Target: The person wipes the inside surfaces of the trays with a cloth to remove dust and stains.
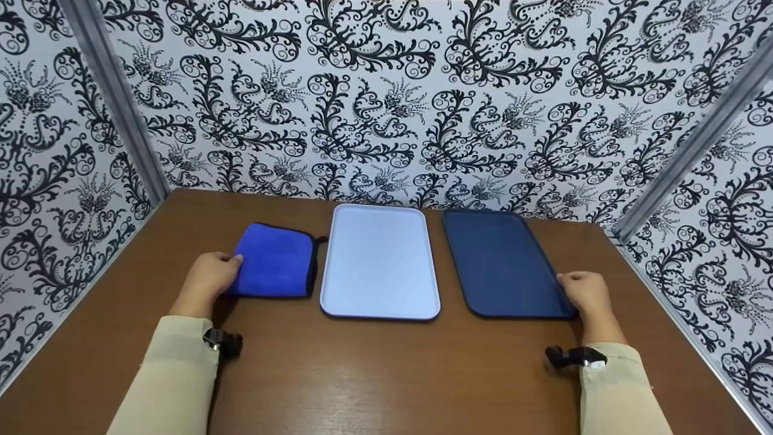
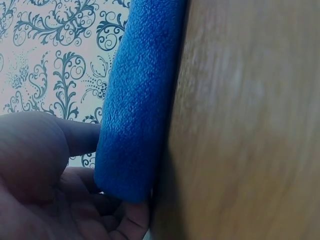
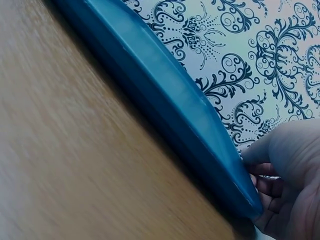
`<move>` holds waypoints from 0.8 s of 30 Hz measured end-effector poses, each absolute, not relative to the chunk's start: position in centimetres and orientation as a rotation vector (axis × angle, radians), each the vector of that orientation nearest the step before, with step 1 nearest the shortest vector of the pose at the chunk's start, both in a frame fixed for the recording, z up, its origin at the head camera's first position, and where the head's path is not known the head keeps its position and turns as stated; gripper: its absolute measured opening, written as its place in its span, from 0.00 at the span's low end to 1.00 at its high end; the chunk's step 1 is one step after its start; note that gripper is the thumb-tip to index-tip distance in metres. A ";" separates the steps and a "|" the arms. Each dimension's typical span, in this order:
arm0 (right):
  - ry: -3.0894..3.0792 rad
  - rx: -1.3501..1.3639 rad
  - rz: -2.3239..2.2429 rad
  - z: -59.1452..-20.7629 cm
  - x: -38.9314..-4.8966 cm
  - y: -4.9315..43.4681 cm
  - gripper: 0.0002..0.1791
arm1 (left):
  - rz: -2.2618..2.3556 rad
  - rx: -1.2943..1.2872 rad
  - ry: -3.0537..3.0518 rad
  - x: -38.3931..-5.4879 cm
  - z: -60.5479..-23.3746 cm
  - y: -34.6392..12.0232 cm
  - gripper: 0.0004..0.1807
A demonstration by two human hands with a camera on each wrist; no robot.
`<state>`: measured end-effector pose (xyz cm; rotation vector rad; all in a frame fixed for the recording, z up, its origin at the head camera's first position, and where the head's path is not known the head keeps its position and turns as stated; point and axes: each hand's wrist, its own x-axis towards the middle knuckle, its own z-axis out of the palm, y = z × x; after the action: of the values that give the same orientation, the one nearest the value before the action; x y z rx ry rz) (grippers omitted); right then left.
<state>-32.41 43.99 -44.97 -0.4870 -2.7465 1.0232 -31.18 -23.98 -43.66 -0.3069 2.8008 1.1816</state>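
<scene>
A folded bright blue cloth (image 1: 272, 261) with black edging and a small loop lies on the left of the table. My left hand (image 1: 214, 275) grips its left edge, thumb on top; in the left wrist view the fingers curl under the plush fold (image 2: 137, 100). To the right lies a dark navy tray (image 1: 504, 263), slightly turned. At its near right corner, my right hand (image 1: 584, 293) holds the rim, and the right wrist view shows thumb and fingers around the tray's edge (image 3: 175, 107). Between cloth and navy tray sits a pale blue-white tray (image 1: 380, 260).
All of this lies on a brown wooden table (image 1: 386, 374). A patterned black-and-white wall (image 1: 374, 90) rises right behind the trays, with similar panels at both sides. Grey posts (image 1: 115, 90) stand at the corners. A dark wrist camera (image 1: 223, 342) is strapped to each forearm.
</scene>
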 end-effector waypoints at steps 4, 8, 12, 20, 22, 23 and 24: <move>-2.779 -0.475 1.030 -44.8 -32.4 44.1 0.24 | 1.178 -0.313 2.830 -31.1 -43.6 -24.0 0.32; -2.789 -0.469 1.036 -44.9 -32.5 44.2 0.21 | 1.199 -0.330 2.834 -31.2 -43.5 -24.0 0.30; -2.790 -0.469 1.027 -45.0 -32.5 44.2 0.21 | 1.224 -0.343 2.842 -31.3 -43.6 -24.1 0.29; -2.763 -0.471 1.084 -45.1 -32.4 44.1 0.20 | 1.290 -0.381 2.843 -31.3 -43.8 -24.0 0.27; -2.760 -0.470 1.079 -45.1 -32.4 44.1 0.20 | 1.306 -0.386 2.835 -31.3 -43.8 -24.0 0.27; -2.760 -0.467 1.071 -45.1 -32.4 44.1 0.20 | 1.312 -0.389 2.834 -31.3 -43.9 -24.1 0.27; -2.762 -0.466 1.062 -45.1 -32.3 44.1 0.20 | 1.317 -0.390 2.832 -31.3 -43.9 -24.1 0.27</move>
<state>-32.34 44.11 -45.06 -0.4663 -2.7619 1.0618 -31.35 -24.07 -43.90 -0.3896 2.8320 1.3172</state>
